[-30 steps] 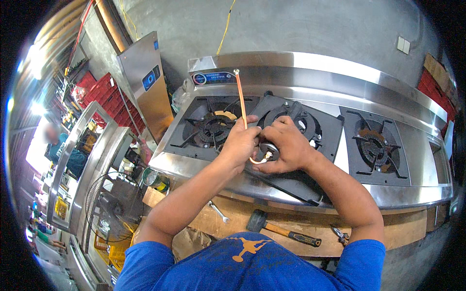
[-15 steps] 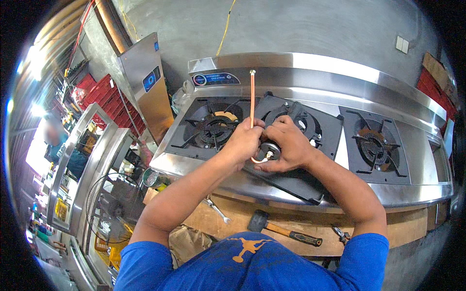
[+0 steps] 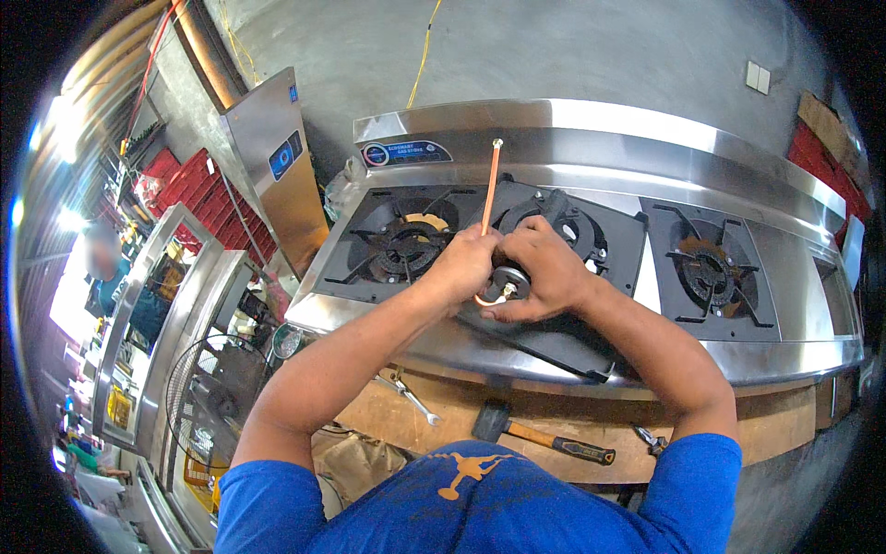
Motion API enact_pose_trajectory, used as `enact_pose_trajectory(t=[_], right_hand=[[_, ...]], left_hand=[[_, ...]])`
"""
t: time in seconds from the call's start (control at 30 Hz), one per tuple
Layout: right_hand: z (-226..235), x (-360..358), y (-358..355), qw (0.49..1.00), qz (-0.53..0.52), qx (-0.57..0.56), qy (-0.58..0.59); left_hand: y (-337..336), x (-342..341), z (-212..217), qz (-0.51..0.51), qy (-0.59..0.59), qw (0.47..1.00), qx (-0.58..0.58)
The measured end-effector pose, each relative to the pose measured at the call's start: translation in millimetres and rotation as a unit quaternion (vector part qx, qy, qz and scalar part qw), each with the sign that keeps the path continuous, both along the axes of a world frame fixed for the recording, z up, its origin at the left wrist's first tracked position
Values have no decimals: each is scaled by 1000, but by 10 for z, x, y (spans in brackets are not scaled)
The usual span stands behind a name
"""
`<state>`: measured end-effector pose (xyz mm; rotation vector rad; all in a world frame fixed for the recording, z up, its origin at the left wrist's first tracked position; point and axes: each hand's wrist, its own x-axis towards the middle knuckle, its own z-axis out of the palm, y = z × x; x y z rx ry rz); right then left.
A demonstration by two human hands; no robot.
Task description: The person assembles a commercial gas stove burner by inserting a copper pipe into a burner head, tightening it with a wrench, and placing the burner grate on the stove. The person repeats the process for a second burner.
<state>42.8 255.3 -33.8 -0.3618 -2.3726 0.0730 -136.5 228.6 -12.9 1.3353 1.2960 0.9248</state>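
Observation:
My left hand (image 3: 464,266) is closed around a thin copper tube (image 3: 492,189). The tube rises above the fist to a fitting at its upper end, and its lower end curves out below the fingers to a brass fitting. That fitting sits on a round black part (image 3: 510,276), whose exact kind I cannot tell. Gripping this part from above and the side is my right hand (image 3: 546,270), thumb below it. Both hands meet over a stainless-steel gas stove (image 3: 314,312), in front of its middle burner (image 3: 572,226), where a black top plate (image 3: 623,268) lies askew.
Burners stand at the left (image 3: 406,242) and right (image 3: 709,268). On the wooden bench along the near edge lie a wrench (image 3: 418,403), a mallet (image 3: 544,439) and pliers (image 3: 651,439). A fan (image 3: 217,397) stands at left; farther off is another person (image 3: 111,277).
The copper tube's upper end has tilted to the right. Both hands have shifted slightly but keep their grips, and the round black part has turned a little with them.

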Motion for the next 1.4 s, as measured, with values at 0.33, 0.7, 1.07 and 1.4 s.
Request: enact_pose_trajectory(t=[0.33, 0.7, 1.07, 1.4], right_hand=[[110, 69, -34, 1000, 25, -10, -13], [236, 188, 41, 993, -70, -68, 60], [371, 177, 305, 838, -464, -284, -46], [393, -14, 565, 759, -503, -411, -39]], left_hand=[[-8, -13, -230, 7, -145, 985, -91], [141, -135, -252, -14, -181, 983, -25], [602, -473, -431, 15, 129, 980, 153], [845, -673, -608, 51, 279, 944, 172]])
